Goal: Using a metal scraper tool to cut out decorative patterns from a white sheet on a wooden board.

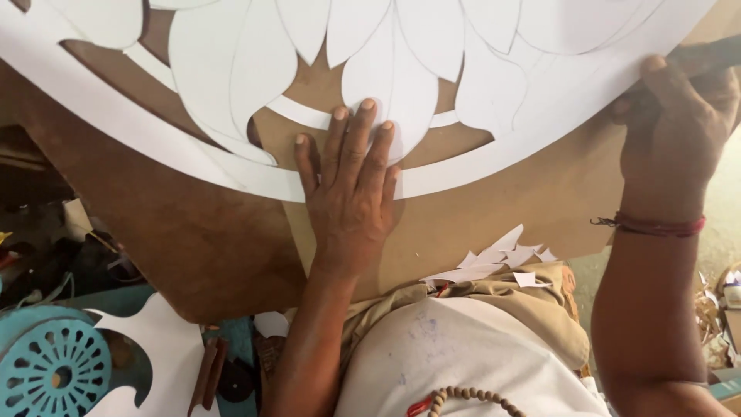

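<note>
A large round white paper stencil (231, 69) with petal-shaped cut-outs lies on a brown board (478, 216). My left hand (347, 193) presses flat on the stencil's lower rim, fingers spread a little, holding nothing. My right hand (679, 116) is at the stencil's right edge, fingers closed around a dark thin tool (706, 52) that points across the paper edge. A red thread band (656, 226) circles my right wrist.
White paper scraps (494, 262) lie on the board's near edge and on my lap. A teal round fan-like part (50, 371) and another white cut shape (166, 355) sit at the lower left. Cluttered dark items fill the left side.
</note>
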